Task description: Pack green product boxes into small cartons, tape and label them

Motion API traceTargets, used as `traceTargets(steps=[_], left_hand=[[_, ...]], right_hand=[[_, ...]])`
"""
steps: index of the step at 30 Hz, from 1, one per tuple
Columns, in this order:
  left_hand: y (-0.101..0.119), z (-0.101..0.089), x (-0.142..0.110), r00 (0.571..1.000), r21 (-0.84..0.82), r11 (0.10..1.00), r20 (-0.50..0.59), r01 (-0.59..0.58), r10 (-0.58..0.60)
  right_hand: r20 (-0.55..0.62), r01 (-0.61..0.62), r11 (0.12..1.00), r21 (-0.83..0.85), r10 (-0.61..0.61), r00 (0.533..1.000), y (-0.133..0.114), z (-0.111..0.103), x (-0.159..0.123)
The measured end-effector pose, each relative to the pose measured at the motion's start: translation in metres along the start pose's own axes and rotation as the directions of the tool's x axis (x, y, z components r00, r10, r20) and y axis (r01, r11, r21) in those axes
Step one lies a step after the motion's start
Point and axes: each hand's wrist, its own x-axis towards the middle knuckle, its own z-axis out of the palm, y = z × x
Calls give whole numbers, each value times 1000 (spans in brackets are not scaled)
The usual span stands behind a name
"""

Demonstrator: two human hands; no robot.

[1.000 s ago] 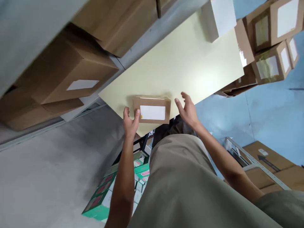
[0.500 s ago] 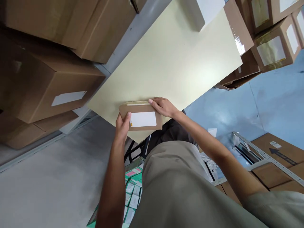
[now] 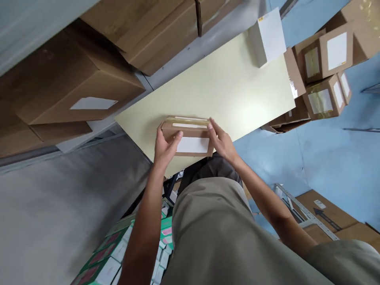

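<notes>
A small brown cardboard box (image 3: 192, 132) is between my two hands, above the near left part of the pale yellow tabletop (image 3: 208, 87). One side carries a white label (image 3: 192, 145), and tape runs along its upper face beside another white strip. My left hand (image 3: 166, 145) grips the left end, thumb lying on the labelled side. At the right end, my right hand (image 3: 222, 141) is closed around the corner with its thumb near the top edge. The box's underside is hidden.
A white box (image 3: 268, 37) stands at the table's far end. Large cartons (image 3: 89, 91) fill the shelf at left. Labelled cartons (image 3: 332, 59) are stacked beyond the table's right end. Green and white boxes (image 3: 109, 253) sit low by my left arm; a metal frame (image 3: 305, 213) is at lower right.
The cardboard box has tipped so more of its taped face shows. My right hand has shifted from the box's top to its right end. The camera view has turned.
</notes>
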Motion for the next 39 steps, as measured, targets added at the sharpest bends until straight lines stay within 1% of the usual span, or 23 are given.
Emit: traceTargets(steps=[2, 4, 6, 8, 10, 12, 16, 18, 21, 23, 25, 27, 29, 32, 34, 36, 38, 39], left_hand=[[10, 13, -13, 996, -55, 995, -25, -85, 84], [17, 29, -24, 994, -72, 991, -27, -110, 109], [22, 47, -30, 996, -41, 995, -22, -86, 85], [27, 64, -31, 999, 28, 999, -48, -15, 17], [32, 78, -29, 994, 103, 992, -95, 69, -59], [37, 86, -23, 985, 145, 980, -128, 134, -116], [43, 91, -7, 960, 110, 969, -200, 220, -195], [45, 89, -1, 955, 90, 973, -228, 213, -188], [52, 86, -1, 969, 107, 981, -209, 160, -135], [59, 87, -7, 976, 132, 984, -198, 121, -93], [65, 93, -15, 978, 153, 984, -200, 86, -54], [71, 106, -20, 975, 176, 981, -221, 79, -39], [74, 124, -21, 963, 193, 977, -268, 91, -37], [75, 157, -12, 934, 224, 965, -354, 139, -52], [73, 178, 0, 916, 246, 946, -386, 213, -106], [69, 194, 10, 897, 260, 912, -394, 318, -201], [66, 201, 14, 886, 290, 867, -358, 406, -295], [65, 201, 14, 890, 315, 850, -324, 422, -322]], right_hand=[[-107, 45, 999, -19, -47, 993, -5, -11, -2], [-192, 63, 996, -58, -73, 979, -4, -22, 2], [-249, 55, 992, -117, -82, 965, 1, -34, 11], [-264, 36, 983, -179, -83, 961, 8, -43, 22], [-236, 22, 975, -223, -76, 969, 15, -49, 32], [-179, 6, 971, -238, -50, 983, 22, -54, 40], [-14, -7, 978, -209, 4, 1000, 33, -63, 52], [63, 16, 980, -196, -3, 998, 36, -71, 56], [148, 68, 980, -186, -40, 988, 38, -87, 58], [178, 119, 977, -178, -87, 980, 39, -101, 56], [183, 166, 969, -184, -132, 974, 41, -118, 55], [164, 202, 955, -216, -169, 972, 45, -135, 56], [138, 248, 932, -265, -218, 966, 52, -152, 63], [129, 335, 880, -337, -310, 942, 66, -171, 82], [144, 370, 850, -375, -341, 929, 77, -179, 97], [172, 373, 836, -402, -331, 928, 90, -184, 109], [222, 362, 828, -428, -292, 930, 103, -187, 118], [251, 360, 821, -444, -271, 929, 108, -190, 121]])
